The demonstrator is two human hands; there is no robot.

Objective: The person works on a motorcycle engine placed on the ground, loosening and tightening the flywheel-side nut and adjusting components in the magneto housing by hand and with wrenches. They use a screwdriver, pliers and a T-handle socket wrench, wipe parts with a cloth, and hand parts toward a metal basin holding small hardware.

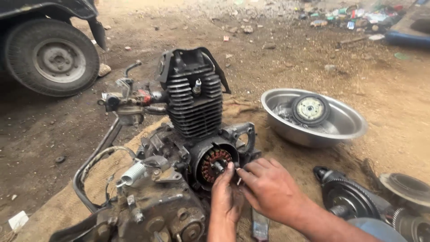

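**Copper coils out in the open, both hands working at the middle of them**

Copper-coloured windings [216,165] sit exposed in a round opening on the side of the engine [188,148], and that's where everything is happening. The engine stands upright on a piece of sacking [58,204] laid over the dirt ground [286,58], probably to keep grit off it and stop it rocking. With the finned cylinder [193,105] pointing up, the round opening faces the person, which is likely why it's set that way.

The left hand [226,197] comes up from below with its fingertips pressed to the centre of the windings. The right hand [268,188] reaches in from the side, fingers pinched together right next to the left. Looks like they're holding something small between them, but I honestly can't tell what, since the fingers cover it.

Off to the right is a steel bowl [349,123] with a round toothed part [310,109] in it and some smaller bits I can't make out. Handy spot for loose pieces, I guess. More gears and a drum [358,201] lie near the right forearm, cut off by the frame edge. A spring [132,174] shows on the left of the engine. A vehicle wheel [51,58] is at top left, and there's blurry litter way at the back.
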